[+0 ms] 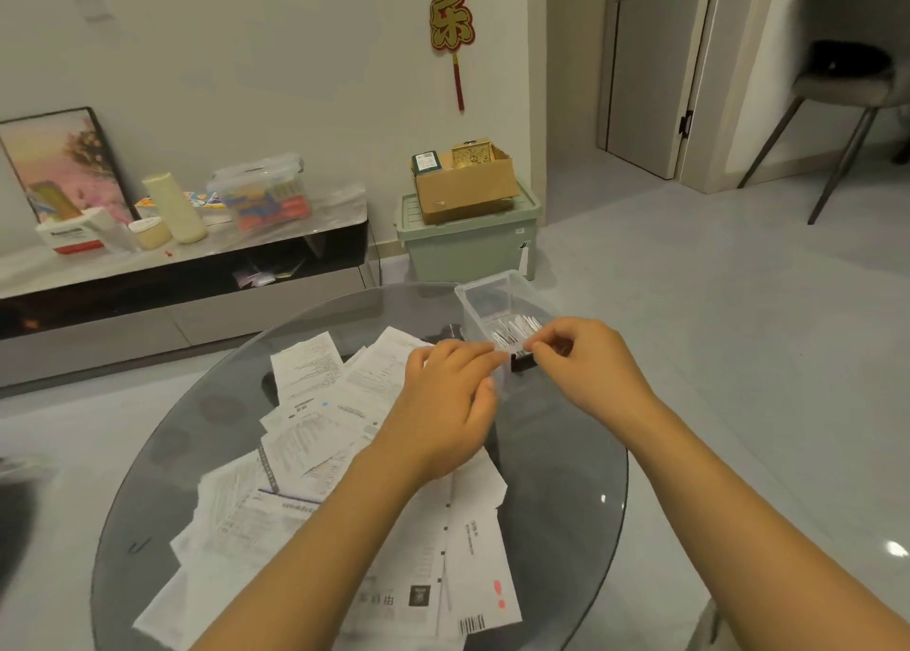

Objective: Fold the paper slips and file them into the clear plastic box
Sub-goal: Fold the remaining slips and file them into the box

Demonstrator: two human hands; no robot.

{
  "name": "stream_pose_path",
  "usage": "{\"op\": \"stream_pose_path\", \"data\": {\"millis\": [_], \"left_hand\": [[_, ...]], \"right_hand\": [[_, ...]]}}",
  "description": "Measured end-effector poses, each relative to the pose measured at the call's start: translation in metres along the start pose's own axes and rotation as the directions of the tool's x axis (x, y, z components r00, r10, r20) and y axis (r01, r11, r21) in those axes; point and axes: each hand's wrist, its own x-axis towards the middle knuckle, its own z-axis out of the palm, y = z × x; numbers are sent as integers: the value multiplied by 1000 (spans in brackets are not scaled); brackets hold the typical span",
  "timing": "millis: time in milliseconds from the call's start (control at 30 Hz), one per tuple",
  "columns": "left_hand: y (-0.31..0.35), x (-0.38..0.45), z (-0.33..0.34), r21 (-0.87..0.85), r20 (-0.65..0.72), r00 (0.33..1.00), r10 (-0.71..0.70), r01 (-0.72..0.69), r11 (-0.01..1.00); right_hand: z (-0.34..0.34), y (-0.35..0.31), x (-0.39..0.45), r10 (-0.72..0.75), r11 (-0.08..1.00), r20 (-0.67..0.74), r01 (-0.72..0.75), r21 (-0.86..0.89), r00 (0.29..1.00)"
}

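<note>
While loose paper slips [315,433] lay spread in an overlapping heap across the left and near part of the round glass bench [566,478], both bare hands met at the near rim of the clear plastic box [497,305]. Farthest left in the room, a framed picture [59,162] leaned against the wall on a low cabinet [197,256], beside a lidded storage tub [261,192] with coloured contents. Further right, a cardboard carton [463,187] sat on a pale green crate [468,241] on the floor.

On the bench, the left hand [443,404] hovered over the slips, its fingers [472,355] curled and drawn together toward the box's near left corner; whether they pinched anything could not be told. Just right of it, the box stood at the far side of the bench, holding a row of folded slips [517,330] standing on edge. The right hand [586,369] was at the box's near edge, its thumb and forefinger pressed together on what looked like a small folded slip, though blur hid the detail. A grey chair [842,74] stood far right.
</note>
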Motion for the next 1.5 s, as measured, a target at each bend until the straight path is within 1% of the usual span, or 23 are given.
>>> {"op": "stream_pose_path", "data": {"millis": [100, 233, 300, 367, 467, 667, 767, 933, 1033, 1100, 1200, 1267, 1400, 1500], "left_hand": [[2, -39, 3, -25, 19, 994, -109, 110, 994], [1, -87, 15, -19, 88, 964, -252, 254, 967], [-3, -105, 21, -17, 105, 947, -303, 306, 952], [-8, -118, 27, 25, 144, 931, -335, 335, 942], [-18, -122, 24, 89, 242, 902, -357, 345, 934], [-35, -142, 16, 43, 356, 867, -348, 357, 933], [-41, -149, 13, 27, 408, 853, -326, 345, 938], [-43, -153, 8, 3, 482, 828, -286, 325, 946], [-43, -156, 6, -17, 481, 832, -275, 323, 946], [-42, -157, 5, -30, 453, 850, -270, 318, 948], [-42, -159, 4, -85, 393, 879, -271, 328, 941], [-42, -161, 2, -139, 351, 892, -285, 350, 926], [-43, -167, 0, -210, 276, 912, -303, 365, 907], [-43, -171, 1, -233, 276, 910, -310, 376, 897]], "right_hand": [[12, -8, -15, -55, 998, 94, 58, -30, 994], [29, -12, -41, -98, 991, 220, 115, -65, 971], [40, -12, -51, -115, 984, 283, 147, -96, 952], [49, -12, -60, -134, 974, 347, 187, -124, 928], [59, -7, -68, -182, 948, 431, 274, -161, 884], [71, 7, -70, -232, 894, 542, 397, -209, 808], [78, 10, -71, -275, 859, 623, 478, -183, 732], [81, 9, -75, -253, 810, 726, 550, -202, 639], [78, 8, -78, -234, 792, 761, 572, -212, 605], [78, 8, -81, -259, 782, 764, 593, -193, 591], [80, 9, -84, -328, 781, 740, 609, -137, 587], [81, 10, -85, -372, 793, 710, 603, -92, 598], [81, 14, -87, -415, 827, 639, 561, -31, 648], [82, 18, -90, -372, 866, 647, 500, -18, 666]]}}
